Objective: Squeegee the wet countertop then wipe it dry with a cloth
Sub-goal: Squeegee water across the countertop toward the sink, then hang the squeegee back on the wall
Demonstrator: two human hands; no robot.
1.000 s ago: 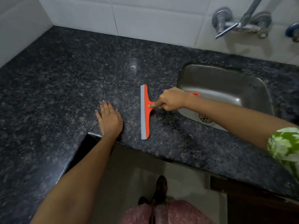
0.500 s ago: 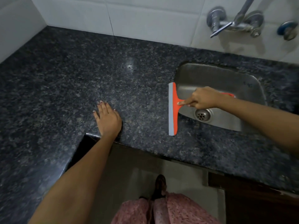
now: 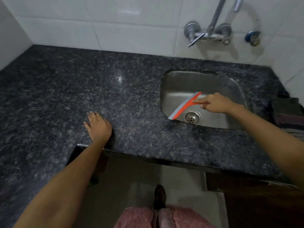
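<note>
Squeegee (image 3: 185,105) swept off tabletop (image 3: 131,99) over sink (image 3: 230,86); right hand (image 3: 213,105) fingers clamped on handle; left hand (image 3: 98,126) flat. Squeegeeing step; next, another pass or cloth.

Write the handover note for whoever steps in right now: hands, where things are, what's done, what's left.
Left hand: flat on the countertop near its front edge, holding nothing.
Right hand: grips the handle of the squeegee, index finger along it.
Squeegee: tilted over the sink, blade's lower end at the sink's left rim, beside the drain.
Cloth: dark, folded, on the counter right of the sink, untouched.
Done: unclear how much of the counter has been squeegeed.
Left: any remaining passes, then wipe dry with the cloth.
</note>
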